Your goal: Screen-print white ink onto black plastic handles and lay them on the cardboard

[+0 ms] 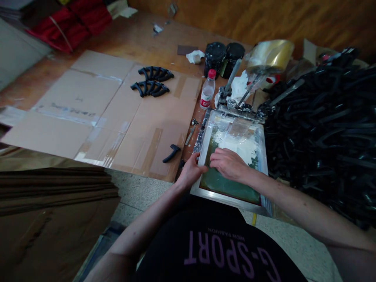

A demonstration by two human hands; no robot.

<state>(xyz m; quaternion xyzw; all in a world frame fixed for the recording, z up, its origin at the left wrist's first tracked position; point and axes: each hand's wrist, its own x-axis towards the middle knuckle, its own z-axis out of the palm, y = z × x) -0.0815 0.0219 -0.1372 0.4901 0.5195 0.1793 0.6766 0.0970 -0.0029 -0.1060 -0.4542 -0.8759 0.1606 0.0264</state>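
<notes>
A screen-printing frame point(202, 145) with a silver rim lies in front of me, white ink point(239, 145) spread over the upper part of its green mesh. My left hand point(191, 170) curls over the frame's left rim and holds it. My right hand point(228, 163) rests on the mesh just right of the left hand. Its fingers are curled down, and whatever is under them is hidden. The far end of the frame is fixed in a metal hinge clamp point(235, 102).
A big heap of black plastic parts point(323, 129) fills the right side. Flattened cardboard point(117, 113) carries two fans of black parts point(152, 82) and a single one point(172, 152). A water bottle point(207, 92), two black tubs point(225, 55) and a gold roll point(270, 54) stand behind the frame.
</notes>
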